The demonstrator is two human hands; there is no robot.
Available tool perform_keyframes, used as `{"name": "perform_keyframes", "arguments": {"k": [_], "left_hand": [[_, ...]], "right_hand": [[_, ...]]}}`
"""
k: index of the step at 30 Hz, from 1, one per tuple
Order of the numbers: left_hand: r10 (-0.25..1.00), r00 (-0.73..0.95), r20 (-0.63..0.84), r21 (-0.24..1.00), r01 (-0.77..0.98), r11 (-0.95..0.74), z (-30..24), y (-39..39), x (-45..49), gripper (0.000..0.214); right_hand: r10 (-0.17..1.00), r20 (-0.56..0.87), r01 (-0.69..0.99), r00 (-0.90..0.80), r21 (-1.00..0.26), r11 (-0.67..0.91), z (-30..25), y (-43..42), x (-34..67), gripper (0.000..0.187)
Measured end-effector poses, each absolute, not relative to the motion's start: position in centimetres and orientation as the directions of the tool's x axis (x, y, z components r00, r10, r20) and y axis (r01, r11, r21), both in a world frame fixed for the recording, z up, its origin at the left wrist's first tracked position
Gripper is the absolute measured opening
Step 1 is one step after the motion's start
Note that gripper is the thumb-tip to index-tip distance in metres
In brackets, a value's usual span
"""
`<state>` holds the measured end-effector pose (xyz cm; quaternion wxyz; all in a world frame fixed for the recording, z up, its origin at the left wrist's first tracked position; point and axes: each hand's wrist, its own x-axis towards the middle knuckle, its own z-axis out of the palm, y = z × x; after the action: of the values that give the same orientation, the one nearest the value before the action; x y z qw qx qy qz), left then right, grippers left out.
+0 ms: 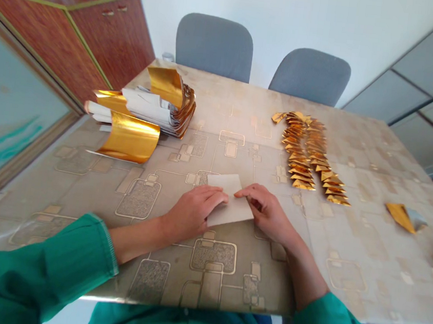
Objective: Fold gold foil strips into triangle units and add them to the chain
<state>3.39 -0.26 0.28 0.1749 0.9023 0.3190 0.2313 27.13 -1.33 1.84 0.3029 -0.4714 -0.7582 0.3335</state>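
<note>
Taking the pale paper sheet (pixel 227 212) as the centre of the clock and the table's far side as 12, the person bends both hands to it; it lies on the patterned table covering (pixel 348 237) near the close edge, pale face up, with a corner pointing toward 11 o'clock. The left hand (pixel 196 206) comes in at 9, fingers together and gently bent, half open, the tips lying on the sheet's left part; whether they pinch its edge cannot be told. The right hand (pixel 269 213) sits at 3, index finger reaching onto the sheet, the other fingers curled inward; whether it grips the paper there is hidden.

At 10 o'clock stands a thick pile of gold-and-white papers (pixel 185 112), fanned and curling, with a curved gold sheet (pixel 132 137) at its near side; at 2 o'clock run two rows of folded gold pieces, a left row (pixel 299 163) and a right row (pixel 326 166), close beside each other, their pieces overlapping; well apart at 3 lies a single gold-and-silvery piece (pixel 400 216); grey chairs stand near 12 (pixel 215 46) and at 1 (pixel 313 74).
</note>
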Motion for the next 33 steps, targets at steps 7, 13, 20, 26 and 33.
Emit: {"name": "perform_keyframes", "arguments": {"k": [7, 13, 20, 26, 33], "left_hand": [[0.649, 0.703, 0.292, 0.551, 0.431, -0.714, 0.6, -1.0, 3.8, 0.020], [0.695, 0.672, 0.257, 0.561, 0.481, -0.673, 0.3, -1.2, 4.0, 0.020], [0.721, 0.626, 0.298, 0.614, 0.452, -0.647, 0.5, -0.9, 3.7, 0.061], [0.604, 0.687, 0.404, 0.286, 0.533, -0.797, 1.3, -1.5, 4.1, 0.053], [0.555, 0.807, 0.203, 0.200, 0.520, -0.830, -0.5, -3.2, 4.5, 0.077]], "right_hand": [[0.872, 0.123, 0.624, -0.473, -0.652, 0.430, 2.4, -1.1, 28.0, 0.010], [0.837, 0.104, 0.576, -0.537, -0.679, 0.455, 2.9, -1.0, 28.2, 0.028], [0.950, 0.099, 0.764, -0.295, -0.573, 0.297, 1.4, -1.1, 27.2, 0.036], [0.973, 0.144, 0.833, -0.180, -0.503, 0.229, 0.7, -1.4, 26.4, 0.032], [0.979, 0.133, 0.873, -0.157, -0.444, 0.201, 0.9, -1.5, 26.1, 0.026]]}}
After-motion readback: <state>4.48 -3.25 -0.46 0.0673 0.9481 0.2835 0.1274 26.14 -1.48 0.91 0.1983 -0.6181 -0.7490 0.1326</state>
